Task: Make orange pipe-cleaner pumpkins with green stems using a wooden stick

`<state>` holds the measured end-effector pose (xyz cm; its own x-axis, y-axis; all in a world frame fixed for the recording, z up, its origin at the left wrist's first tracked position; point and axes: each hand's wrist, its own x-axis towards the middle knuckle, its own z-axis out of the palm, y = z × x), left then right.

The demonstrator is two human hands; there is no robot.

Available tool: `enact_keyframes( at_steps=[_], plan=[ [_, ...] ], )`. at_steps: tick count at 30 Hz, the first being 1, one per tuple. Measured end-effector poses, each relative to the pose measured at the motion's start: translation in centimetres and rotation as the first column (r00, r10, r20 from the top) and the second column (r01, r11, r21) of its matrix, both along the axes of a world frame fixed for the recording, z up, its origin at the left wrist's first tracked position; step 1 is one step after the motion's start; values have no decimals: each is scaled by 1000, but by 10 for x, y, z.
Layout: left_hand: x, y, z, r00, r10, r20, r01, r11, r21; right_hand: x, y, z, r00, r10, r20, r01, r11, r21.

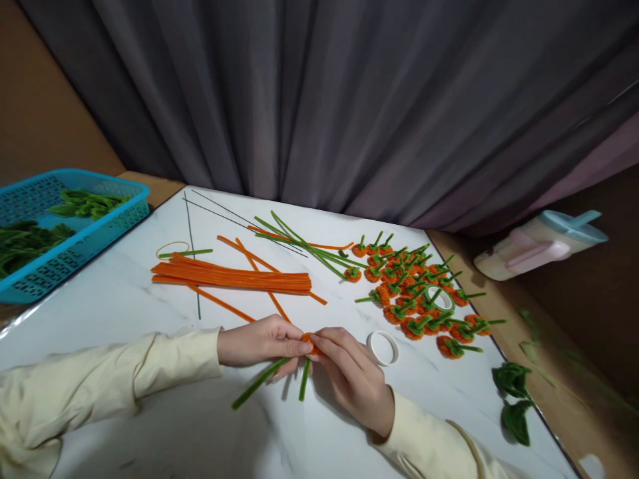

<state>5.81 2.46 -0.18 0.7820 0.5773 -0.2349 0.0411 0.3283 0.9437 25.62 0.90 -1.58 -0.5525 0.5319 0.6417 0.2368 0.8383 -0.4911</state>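
Note:
Between my two hands is a small orange pipe-cleaner pumpkin (310, 341), partly covered by the fingers. My left hand (272, 340) pinches it from the left, thumb on top. From the right, the closed fingers of my right hand (352, 369) press on it. Two green pipe-cleaner ends stick out below: a longer one (259, 384) slants down to the left, a shorter one (304, 380) points down. Beyond my hands lies a bundle of orange pipe cleaners (232, 274), with a few loose orange ones around it. Green pipe cleaners (304, 245) lie crossed behind.
Many finished orange pumpkins with green stems (409, 286) cluster at the right. A white tape ring (383, 348) lies beside my right hand. Dark green leaves (514, 399) rest near the right edge. A blue basket (112, 233) stands left; a tumbler (539, 245) stands tilted-looking at right.

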Motion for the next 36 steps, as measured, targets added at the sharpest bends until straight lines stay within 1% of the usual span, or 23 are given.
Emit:
enact_keyframes(
  at_steps=[3,7,11,15,16,17,18,20,21,22,24,26,29,31,32,33,34,36],
  plan=[
    [0,0,1,998,2,-69,1,999,44,1,-1,-2,1000,1,16,-1,1000,8],
    [0,2,1,994,13,-106,-9,999,41,0,-2,1,1000,-21,-6,21,1000,-20],
    [2,3,-1,997,29,-70,-30,1000,-4,-3,-3,8,992,-82,-99,62,980,-189],
    [4,5,-5,982,184,-43,-188,975,-122,-6,-1,12,969,-191,-157,129,934,-334],
    [4,5,-6,977,214,-25,-215,966,-142,-7,0,12,959,-223,-176,138,907,-397],
    [4,5,-5,975,223,3,-220,963,-156,-7,1,12,947,-252,-196,132,868,-480],
    [4,6,-5,975,217,36,-209,964,-162,-8,2,11,935,-279,-217,110,813,-572],
    [4,5,-3,974,205,91,-189,969,-159,-8,4,10,915,-315,-253,32,680,-732],
    [4,4,-2,974,201,103,-185,971,-149,-9,5,10,907,-328,-263,-4,620,-784],
    [4,3,-1,974,202,103,-188,973,-134,-9,5,10,901,-338,-270,-28,576,-817],
    [5,1,0,973,220,75,-213,973,-94,-10,6,11,895,-349,-279,-60,525,-849],
    [7,-2,0,966,255,29,-254,966,-41,-12,5,11,894,-340,-293,-92,500,-861],
    [7,-4,-2,957,289,-32,-287,956,57,-13,5,9,897,-309,-317,-135,490,-861],
    [7,-4,-4,952,300,-57,-293,951,102,-13,5,7,912,-286,-294,-118,504,-855],
    [6,-3,-5,950,306,-61,-299,948,111,-13,6,7,925,-276,-260,-82,525,-847],
    [6,-3,-6,947,316,-59,-308,945,112,-12,7,7,939,-271,-213,-25,564,-825],
    [6,-2,-6,943,329,-54,-322,941,109,-10,8,7,950,-270,-159,45,619,-784],
    [5,0,-7,933,358,-34,-353,931,92,-7,10,9,959,-276,-60,176,750,-638]
  ],
)
